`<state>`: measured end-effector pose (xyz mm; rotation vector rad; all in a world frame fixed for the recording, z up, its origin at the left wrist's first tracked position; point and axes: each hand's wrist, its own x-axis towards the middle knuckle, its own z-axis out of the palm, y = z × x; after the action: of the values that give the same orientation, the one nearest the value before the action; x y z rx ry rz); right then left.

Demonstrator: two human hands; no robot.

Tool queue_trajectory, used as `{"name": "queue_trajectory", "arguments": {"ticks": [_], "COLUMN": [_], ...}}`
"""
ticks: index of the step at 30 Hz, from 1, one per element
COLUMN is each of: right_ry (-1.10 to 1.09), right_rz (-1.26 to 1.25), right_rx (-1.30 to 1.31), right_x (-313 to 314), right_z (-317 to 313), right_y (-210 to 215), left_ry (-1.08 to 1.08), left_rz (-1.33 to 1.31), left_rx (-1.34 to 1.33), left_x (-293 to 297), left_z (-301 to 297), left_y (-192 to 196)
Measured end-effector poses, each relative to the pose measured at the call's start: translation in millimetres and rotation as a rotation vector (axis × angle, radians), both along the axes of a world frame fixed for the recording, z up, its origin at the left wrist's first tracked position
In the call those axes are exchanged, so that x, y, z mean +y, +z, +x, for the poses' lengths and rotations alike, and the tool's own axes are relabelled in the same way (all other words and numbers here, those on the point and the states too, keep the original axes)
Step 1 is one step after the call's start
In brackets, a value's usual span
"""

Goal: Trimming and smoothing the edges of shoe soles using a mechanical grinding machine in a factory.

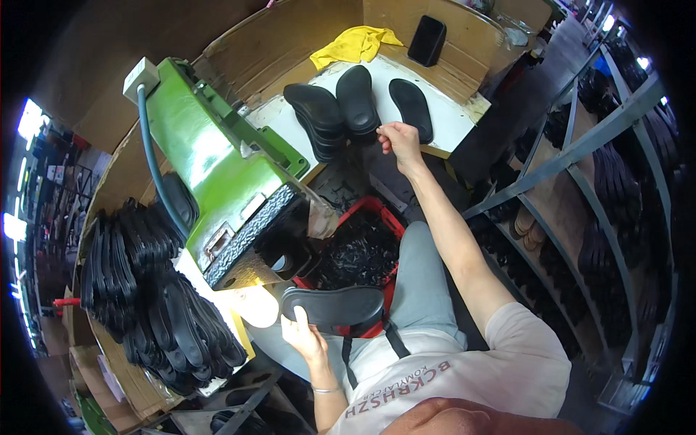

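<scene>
In front of the person's lap, the left hand (304, 335) grips a flat black rubber shoe sole (333, 304) by its near edge, thumb on top. Just above that hand sits a big green metal machine (217, 174), and behind the sole is a red plastic crate (377, 210) of black scraps. Far out ahead, the right hand (397, 139) pinches the edge of a stack of black soles (322, 116) on the white table (449, 116).
</scene>
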<state>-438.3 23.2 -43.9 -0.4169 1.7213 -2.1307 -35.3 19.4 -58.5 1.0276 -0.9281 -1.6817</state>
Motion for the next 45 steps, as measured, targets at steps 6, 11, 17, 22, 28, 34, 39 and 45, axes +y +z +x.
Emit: {"name": "queue_trajectory", "arguments": {"ticks": [6, 11, 17, 22, 28, 34, 39, 45], "right_ry": [0.016, 0.072, 0.158, 0.211, 0.185, 0.179, 0.145, 0.098], "right_rz": [-0.011, -0.119, -0.299, -0.311, -0.273, -0.313, -0.347, -0.403], "right_rx": [-0.038, 0.021, 0.144, 0.236, 0.345, 0.290, 0.210, 0.077], "right_x": [15, 8, 4, 6, 8, 12, 13, 9], "right_z": [15, 10, 8, 13, 12, 9, 13, 15], "right_y": [-7, -5, -4, -7, -9, -15, -19, -31], "left_ry": [-0.029, -0.033, -0.099, -0.108, -0.171, -0.417, -0.358, -0.740], "left_rz": [-0.016, 0.007, 0.009, 0.015, -0.044, -0.057, -0.339, 0.028], "left_rx": [-0.046, -0.015, -0.060, -0.044, -0.094, -0.313, -0.121, 0.057], "left_x": [-6, -6, -4, -2, 0, 9, 0, -46], "left_z": [-7, -20, -12, -13, -26, -63, -139, -245], "left_y": [1, 0, -9, -5, -5, -15, -38, 21]}}
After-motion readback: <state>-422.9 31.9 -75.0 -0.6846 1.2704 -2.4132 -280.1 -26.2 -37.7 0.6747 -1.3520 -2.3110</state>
